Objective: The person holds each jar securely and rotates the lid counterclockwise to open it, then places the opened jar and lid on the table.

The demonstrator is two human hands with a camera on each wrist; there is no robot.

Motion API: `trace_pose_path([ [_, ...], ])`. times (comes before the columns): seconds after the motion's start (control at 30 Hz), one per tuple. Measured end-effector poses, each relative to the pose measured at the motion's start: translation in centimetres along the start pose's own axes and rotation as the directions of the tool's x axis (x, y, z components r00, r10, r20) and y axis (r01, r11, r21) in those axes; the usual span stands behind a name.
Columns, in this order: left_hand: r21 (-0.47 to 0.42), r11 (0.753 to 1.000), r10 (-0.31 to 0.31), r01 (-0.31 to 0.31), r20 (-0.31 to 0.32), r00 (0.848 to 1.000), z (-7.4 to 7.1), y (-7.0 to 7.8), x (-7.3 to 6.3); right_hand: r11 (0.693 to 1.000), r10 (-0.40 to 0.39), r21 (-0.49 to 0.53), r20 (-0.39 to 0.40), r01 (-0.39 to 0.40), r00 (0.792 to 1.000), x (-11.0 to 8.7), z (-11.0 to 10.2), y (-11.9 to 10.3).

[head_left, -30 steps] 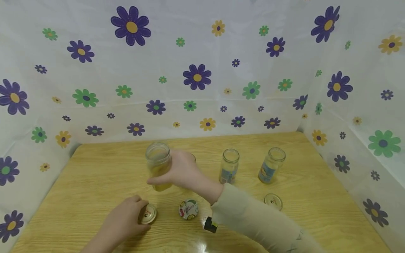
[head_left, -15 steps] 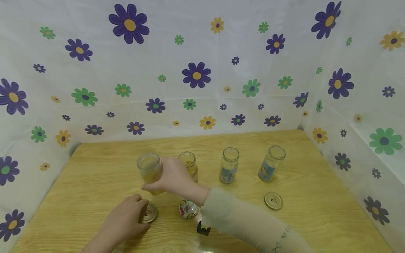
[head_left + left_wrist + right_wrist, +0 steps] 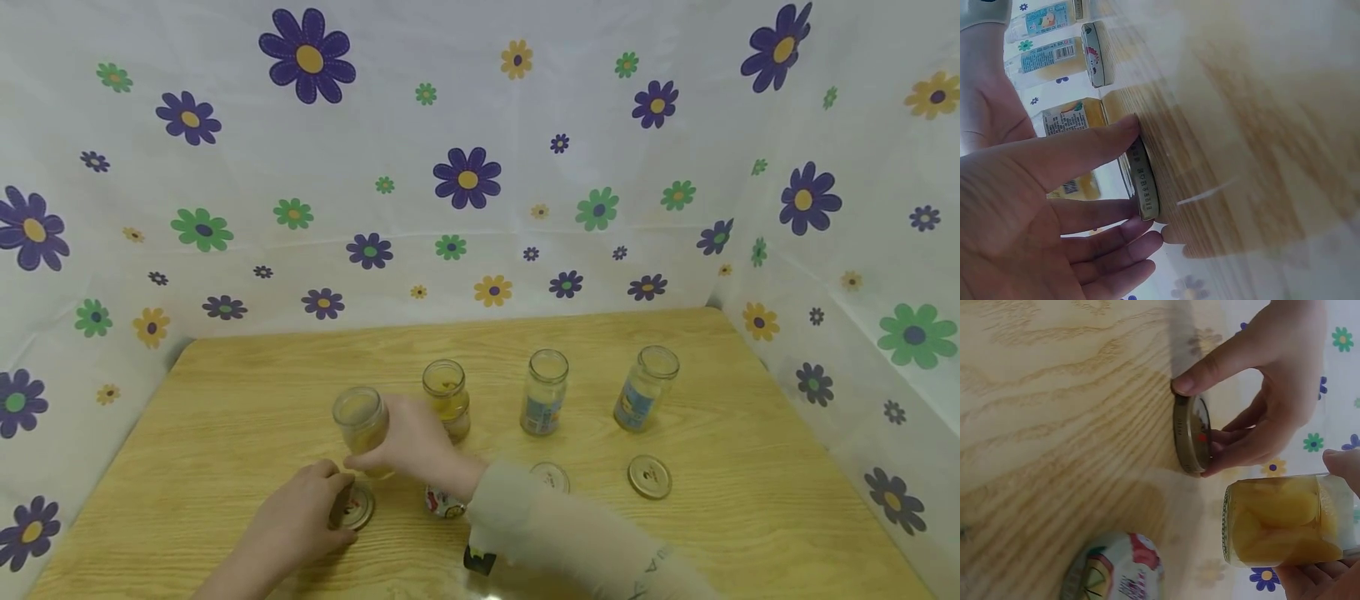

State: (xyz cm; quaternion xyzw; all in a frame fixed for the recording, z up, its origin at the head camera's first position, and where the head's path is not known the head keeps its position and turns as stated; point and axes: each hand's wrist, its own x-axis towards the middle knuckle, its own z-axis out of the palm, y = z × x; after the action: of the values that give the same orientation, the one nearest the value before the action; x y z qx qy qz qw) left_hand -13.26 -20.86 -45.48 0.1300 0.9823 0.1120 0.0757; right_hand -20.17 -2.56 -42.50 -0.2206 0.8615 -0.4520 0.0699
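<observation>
My left hand point(image 3: 296, 512) pinches a gold jar lid point(image 3: 357, 505) lying on the wooden table, thumb on one side and fingers on the other. In the left wrist view that lid point(image 3: 1143, 181) stands out between thumb and fingertips. My right hand point(image 3: 416, 437) grips an open glass jar point(image 3: 358, 414) just beyond the lid. Yellow fruit-like chunks fill much of this jar point(image 3: 1279, 519) in the right wrist view, and its base appears off the tabletop. Parts of the jar's far side are hidden by the right hand.
Another open jar point(image 3: 447, 404) with yellow contents stands beside the right hand. Two open jars with blue labels, a middle one point(image 3: 544, 400) and a right one point(image 3: 643, 396), stand farther right. Loose lids lie nearer: a patterned lid point(image 3: 444, 502), a pale lid point(image 3: 551, 477) and a gold lid point(image 3: 649, 477).
My right hand has brought the jar lower and nearer to the gold lid, uncovering the jar behind it. The left hand keeps its hold on the lid without visible movement.
</observation>
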Motion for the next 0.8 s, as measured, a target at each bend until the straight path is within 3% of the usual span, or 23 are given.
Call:
trace_pose_path([
  [0.63, 0.055, 0.998, 0.036, -0.036, -0.013, 0.999, 0.2, 0.3, 0.1, 0.993, 0.067, -0.095, 0.016, -0.065, 0.998, 1.2, 2.3, 1.4],
  [0.8, 0.05, 0.998, 0.036, -0.034, -0.027, 0.999, 0.1, 0.2, -0.2, 0.977, 0.116, -0.18, 0.017, -0.111, 0.993, 1.5, 2.2, 1.0],
])
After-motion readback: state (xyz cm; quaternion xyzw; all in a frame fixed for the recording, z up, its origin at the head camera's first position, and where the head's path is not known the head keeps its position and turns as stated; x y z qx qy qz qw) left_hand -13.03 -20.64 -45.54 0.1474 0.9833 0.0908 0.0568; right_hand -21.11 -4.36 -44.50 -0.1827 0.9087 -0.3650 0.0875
